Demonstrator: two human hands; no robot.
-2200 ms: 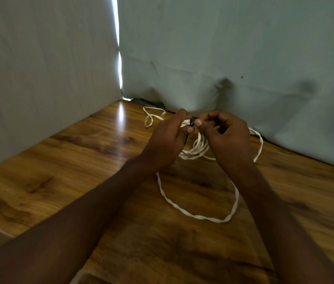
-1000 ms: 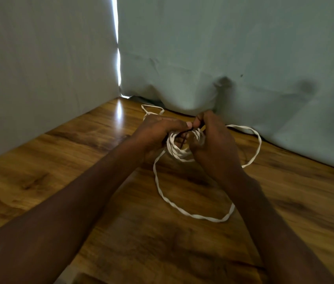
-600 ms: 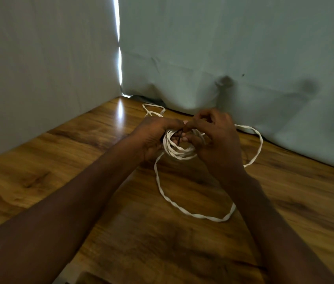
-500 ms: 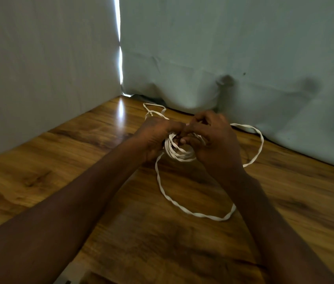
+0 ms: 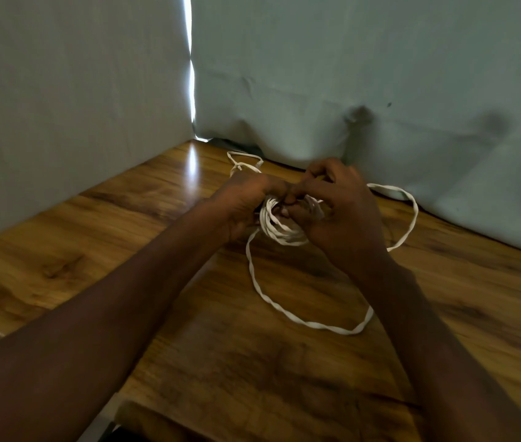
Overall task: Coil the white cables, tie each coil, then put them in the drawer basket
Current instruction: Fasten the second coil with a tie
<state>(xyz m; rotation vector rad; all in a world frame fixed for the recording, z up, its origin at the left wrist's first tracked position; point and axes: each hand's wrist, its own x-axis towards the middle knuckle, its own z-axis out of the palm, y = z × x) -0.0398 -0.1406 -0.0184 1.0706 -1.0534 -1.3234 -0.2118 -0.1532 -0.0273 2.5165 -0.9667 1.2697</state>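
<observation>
A pale cloth backdrop [image 5: 348,59] closes off the far side and left of a wooden worktop [image 5: 252,378], on which a white cable [image 5: 284,311] lies only partly gathered. Its slack runs as a long loose loop toward the person and out to the right, and a small stray loop sits at the far edge near the cloth. Above the worktop, the wound part forms a small coil [image 5: 280,231] held between both hands. The left hand [image 5: 243,205] has its fingers curled around the coil's left side, and the right hand [image 5: 339,218] pinches it from the right, fingers bent inward at the coil's top. The slack leaves the coil downward, nearer the left hand, so winding likely carries on from there. No drawer basket is visible.
</observation>
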